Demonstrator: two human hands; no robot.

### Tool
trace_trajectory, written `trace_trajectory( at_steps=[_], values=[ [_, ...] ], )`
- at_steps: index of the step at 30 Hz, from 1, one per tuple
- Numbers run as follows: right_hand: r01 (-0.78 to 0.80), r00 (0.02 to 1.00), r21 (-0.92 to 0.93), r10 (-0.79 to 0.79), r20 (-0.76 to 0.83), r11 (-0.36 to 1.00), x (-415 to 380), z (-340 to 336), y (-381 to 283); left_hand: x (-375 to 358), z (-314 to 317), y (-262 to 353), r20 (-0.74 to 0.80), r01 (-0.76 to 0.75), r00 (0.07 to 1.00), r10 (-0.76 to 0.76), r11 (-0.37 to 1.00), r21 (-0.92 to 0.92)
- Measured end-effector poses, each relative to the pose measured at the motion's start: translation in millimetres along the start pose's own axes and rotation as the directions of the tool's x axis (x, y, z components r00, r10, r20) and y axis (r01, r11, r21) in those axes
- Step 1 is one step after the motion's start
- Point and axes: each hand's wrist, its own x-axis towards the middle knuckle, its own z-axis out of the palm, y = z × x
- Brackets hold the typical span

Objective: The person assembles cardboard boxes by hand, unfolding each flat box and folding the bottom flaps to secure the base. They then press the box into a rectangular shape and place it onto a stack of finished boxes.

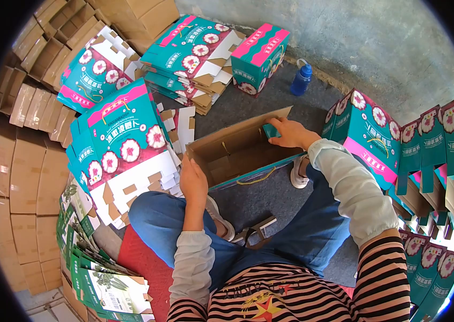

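An open cardboard gift box (248, 185), brown inside and printed outside, lies between my legs with its opening toward me. Yellow cord loops show on its inner far wall and along its near side. My left hand (193, 180) is closed on the box's left end, fingers up along the edge. At the right end my right hand (291, 134) grips a small teal flap (271, 131) of the same box, thumb and fingers bent around it. The fingertips of both hands are partly hidden.
Stacks of flat printed cartons (122, 134) lie to the left and behind. A closed gift box (259, 59) and a blue bottle (302, 79) stand by the wall. Assembled boxes (369, 126) are at right, brown cartons (26, 177) at far left, green printed cartons (111, 290) at lower left.
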Motion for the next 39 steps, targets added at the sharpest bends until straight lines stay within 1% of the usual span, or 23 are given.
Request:
trace_trajectory(
  at_steps=[3,6,7,9,10,12,13,15,16,18,19,21,22,25,28,30,31,33,34,36,37,38,39],
  values=[
    [-0.008,1.000,0.004,0.008,-0.012,1.000,-0.4,-0.9,2.1,-2.8,-6.0,6.4,0.032,0.026,0.999,-0.030,0.990,0.142],
    [-0.023,1.000,0.052,0.022,0.012,0.998,0.5,-7.1,5.3,-11.7,-0.8,-1.7,-0.037,-0.087,0.995,0.095,0.979,0.184],
    [-0.027,0.999,0.072,0.025,0.025,0.997,-0.5,-8.9,6.0,-11.9,0.9,-3.6,-0.050,-0.094,0.993,0.104,0.981,0.167],
    [-0.016,0.999,0.036,0.015,0.036,0.999,-2.3,-10.4,2.2,-11.0,1.9,-3.9,-0.084,-0.105,0.990,0.116,0.986,0.132],
    [-0.008,0.999,0.017,0.007,0.041,1.000,-2.5,-11.0,-1.3,-8.2,1.2,-2.6,-0.043,-0.077,0.996,0.084,0.986,0.145],
    [0.096,0.995,-0.046,-0.094,0.031,0.994,-6.5,-11.3,-13.2,-0.2,-0.6,2.1,0.037,-0.023,0.999,0.017,0.985,0.172],
    [0.147,0.989,-0.078,-0.145,0.028,0.986,-5.9,-13.6,-19.8,0.1,-1.7,6.1,0.067,-0.021,0.998,0.007,0.977,0.214],
    [0.172,0.985,-0.063,-0.172,0.010,0.983,1.7,-17.2,-30.6,-0.7,-1.1,14.7,0.132,-0.029,0.991,-0.011,0.954,0.300],
    [0.179,0.984,-0.053,-0.180,0.000,0.982,4.1,-17.7,-33.4,-0.5,0.0,12.2,0.183,-0.077,0.983,0.031,0.964,0.253],
    [0.156,0.988,-0.035,-0.156,0.007,0.987,10.9,-15.3,-34.0,-1.5,2.0,4.3,0.277,-0.160,0.954,0.113,0.975,0.153],
    [0.152,0.988,-0.030,-0.151,0.013,0.988,15.7,-13.4,-33.7,-0.6,3.5,2.8,0.306,-0.151,0.947,0.098,0.976,0.155],
    [0.117,0.991,-0.048,-0.114,0.074,0.992,23.1,-9.1,-29.9,4.3,5.7,2.6,0.355,-0.126,0.933,0.063,0.980,0.157],
    [0.100,0.990,-0.060,-0.093,0.106,0.993,24.9,-7.6,-26.2,6.7,5.1,3.0,0.369,-0.092,0.929,0.038,0.987,0.129],
    [0.001,0.960,-0.124,0.033,0.277,0.992,18.8,-5.1,-17.8,11.9,3.9,2.2,0.427,-0.007,0.904,-0.025,0.997,0.073],
    [-0.027,0.970,-0.140,0.060,0.237,0.990,17.7,5.6,-10.8,16.1,6.8,-0.6,0.491,0.013,0.870,-0.045,0.997,0.070],
    [-0.055,0.971,-0.021,0.058,0.233,0.998,22.1,4.3,-5.6,21.6,7.1,-3.8,0.515,0.003,0.856,-0.040,0.997,0.072],
    [-0.067,0.971,0.038,0.056,0.232,0.997,23.7,2.5,-5.0,22.8,5.9,-2.4,0.548,0.028,0.833,-0.075,0.995,0.093],
    [-0.211,0.974,0.232,0.183,0.135,0.950,20.5,-10.0,-7.8,24.0,2.0,0.6,0.608,0.078,0.780,-0.146,0.987,0.138],
    [-0.271,0.963,0.332,0.252,0.099,0.904,17.9,-15.7,-11.0,22.7,3.7,-4.6,0.582,0.079,0.805,-0.115,0.993,0.087],
    [-0.332,0.934,0.465,0.354,0.043,0.821,19.9,-14.2,-3.3,17.5,10.8,-21.2,0.532,0.073,0.845,-0.055,0.997,-0.013],
    [-0.354,0.913,0.529,0.407,0.019,0.771,23.3,-11.4,6.5,16.7,11.7,-23.7,0.531,0.071,0.846,-0.046,0.997,-0.028],
    [-0.362,0.904,0.628,0.423,0.057,0.689,26.5,-8.6,15.9,16.5,12.3,-26.2,0.528,0.070,0.848,-0.037,0.997,-0.042],
    [-0.375,0.885,0.678,0.461,0.059,0.632,22.4,-13.0,11.6,16.1,11.7,-27.6,0.524,0.069,0.851,-0.030,0.996,-0.055]
  ],
)
